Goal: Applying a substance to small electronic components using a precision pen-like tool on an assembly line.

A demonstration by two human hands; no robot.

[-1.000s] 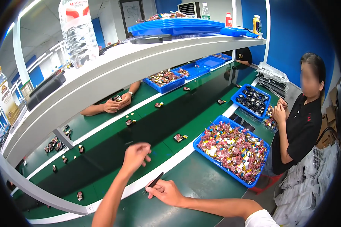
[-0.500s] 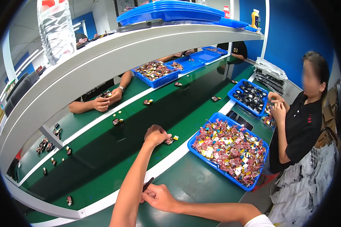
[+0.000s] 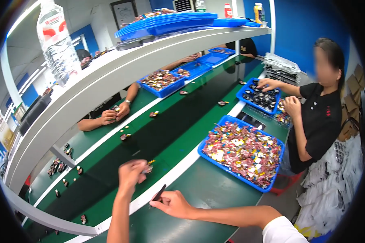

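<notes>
My left hand (image 3: 132,176) is over the near side of the dark green conveyor belt (image 3: 182,143), smeared by motion. Between its fingertips is a small electronic part (image 3: 149,167) with a yellow bit. My right hand (image 3: 173,205) is closed round a slim black tool (image 3: 159,193), pointing up and away at the belt's white near rail; its exact kind is unclear. Beyond my left hand, loose small parts (image 3: 125,137) lie on the belt. Right of my hands, a blue tray (image 3: 202,156) is heaped with pinkish, white and yellow parts.
A grey shelf (image 3: 158,52) crosses above the belt, bearing stacked blue trays (image 3: 166,24) and a plastic bottle (image 3: 59,44). On the right, a co-worker's hand reaches into a tray of black parts (image 3: 259,97). Across the belt, another person's hands (image 3: 115,115) hold a small part.
My left hand has lifted the small part from the belt and moved left and nearer. My right hand still holds the black tool. The co-worker's hand has reached into the black-parts tray.
</notes>
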